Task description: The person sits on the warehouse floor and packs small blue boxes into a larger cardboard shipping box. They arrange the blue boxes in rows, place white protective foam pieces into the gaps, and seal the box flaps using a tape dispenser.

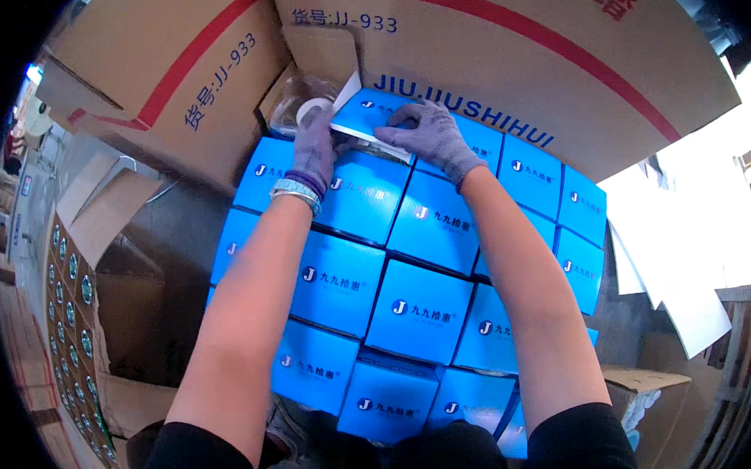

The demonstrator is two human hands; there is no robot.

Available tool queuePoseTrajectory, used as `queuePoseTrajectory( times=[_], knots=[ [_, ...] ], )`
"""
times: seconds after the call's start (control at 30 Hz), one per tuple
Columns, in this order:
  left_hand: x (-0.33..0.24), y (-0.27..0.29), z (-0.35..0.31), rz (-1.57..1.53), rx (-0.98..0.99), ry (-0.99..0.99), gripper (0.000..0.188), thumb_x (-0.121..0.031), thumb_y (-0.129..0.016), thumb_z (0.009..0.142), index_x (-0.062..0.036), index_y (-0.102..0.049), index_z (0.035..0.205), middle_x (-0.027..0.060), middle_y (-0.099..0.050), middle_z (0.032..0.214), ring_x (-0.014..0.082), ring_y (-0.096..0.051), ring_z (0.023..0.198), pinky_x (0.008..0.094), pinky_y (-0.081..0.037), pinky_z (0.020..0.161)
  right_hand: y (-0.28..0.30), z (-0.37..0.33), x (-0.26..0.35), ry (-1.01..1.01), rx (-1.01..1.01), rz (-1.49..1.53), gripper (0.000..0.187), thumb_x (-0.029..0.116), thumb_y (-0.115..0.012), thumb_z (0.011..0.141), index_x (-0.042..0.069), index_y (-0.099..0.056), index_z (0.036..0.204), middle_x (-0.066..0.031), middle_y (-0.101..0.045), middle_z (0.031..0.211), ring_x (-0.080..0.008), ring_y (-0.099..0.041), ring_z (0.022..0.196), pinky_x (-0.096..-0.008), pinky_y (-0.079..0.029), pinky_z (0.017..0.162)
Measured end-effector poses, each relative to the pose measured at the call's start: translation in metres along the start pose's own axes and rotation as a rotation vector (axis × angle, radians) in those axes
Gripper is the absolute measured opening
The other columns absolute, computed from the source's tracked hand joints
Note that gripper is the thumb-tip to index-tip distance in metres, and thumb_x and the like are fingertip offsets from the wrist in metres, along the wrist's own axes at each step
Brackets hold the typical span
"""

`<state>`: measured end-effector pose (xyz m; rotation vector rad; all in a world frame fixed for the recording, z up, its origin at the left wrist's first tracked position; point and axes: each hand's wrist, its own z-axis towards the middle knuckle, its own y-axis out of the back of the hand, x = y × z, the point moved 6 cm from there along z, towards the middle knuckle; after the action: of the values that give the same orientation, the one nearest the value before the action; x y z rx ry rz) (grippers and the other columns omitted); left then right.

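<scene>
Both my hands wear thin grey gloves and work at one blue cardboard box (373,107) at the far side of a stack. Its lid is partly raised, with a white edge facing me and a dark gap under it. My left hand (312,148) grips the box's left front corner, beside a raised white side flap (347,90). Bent fingers of my right hand (435,138) pinch the lid's front edge on the right. What lies inside the box is mostly hidden. A white round piece (313,109) in clear plastic shows just behind my left fingers.
Several matching closed blue boxes (420,311) sit in rows under my forearms. Tall brown carton walls (467,48) with a red stripe rise behind and at left. At far left stands a divided tray (69,313) of round items. White sheets (680,293) hang at right.
</scene>
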<state>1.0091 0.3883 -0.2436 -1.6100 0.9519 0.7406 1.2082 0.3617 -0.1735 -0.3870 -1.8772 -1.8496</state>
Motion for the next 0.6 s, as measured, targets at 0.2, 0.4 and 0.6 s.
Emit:
queuePoseTrajectory(
  times=[0.2,0.4,0.6],
  knots=[
    [-0.008,0.010,-0.002,0.850,0.080,-0.354,0.063,-0.011,-0.067,0.089,-0.0189,-0.046,0.147,0.0120,-0.068,0.109,0.0257,-0.067,0.098,0.0389,-0.056,0.079,-0.040,0.006,0.013,0.184,-0.112,-0.202,0.065,0.047,-0.072,0.082,0.022,-0.055,0.140,-0.0118,-0.041,0.154,-0.0340,-0.038,0.142,-0.0475,-0.029,0.118],
    [-0.032,0.009,-0.021,1.592,-0.196,-0.671,0.060,-0.027,-0.076,0.084,-0.0173,-0.053,0.138,0.0135,-0.068,0.112,0.0248,-0.068,0.097,0.0391,-0.054,0.081,-0.068,0.005,0.023,0.194,-0.031,-0.506,0.054,0.046,-0.055,0.098,0.027,-0.047,0.147,-0.0134,-0.038,0.156,-0.0374,-0.032,0.146,-0.0544,-0.024,0.119],
    [-0.052,0.040,-0.031,1.347,-0.259,-0.780,0.058,-0.029,-0.076,0.082,-0.0123,-0.054,0.133,0.0212,-0.058,0.126,0.0353,-0.061,0.114,0.0450,-0.051,0.092,-0.084,-0.021,0.025,0.201,-0.057,-0.511,0.072,0.066,-0.035,0.099,0.022,-0.036,0.155,-0.0175,-0.024,0.163,-0.0426,-0.017,0.151,-0.0566,-0.011,0.123]
  ],
)
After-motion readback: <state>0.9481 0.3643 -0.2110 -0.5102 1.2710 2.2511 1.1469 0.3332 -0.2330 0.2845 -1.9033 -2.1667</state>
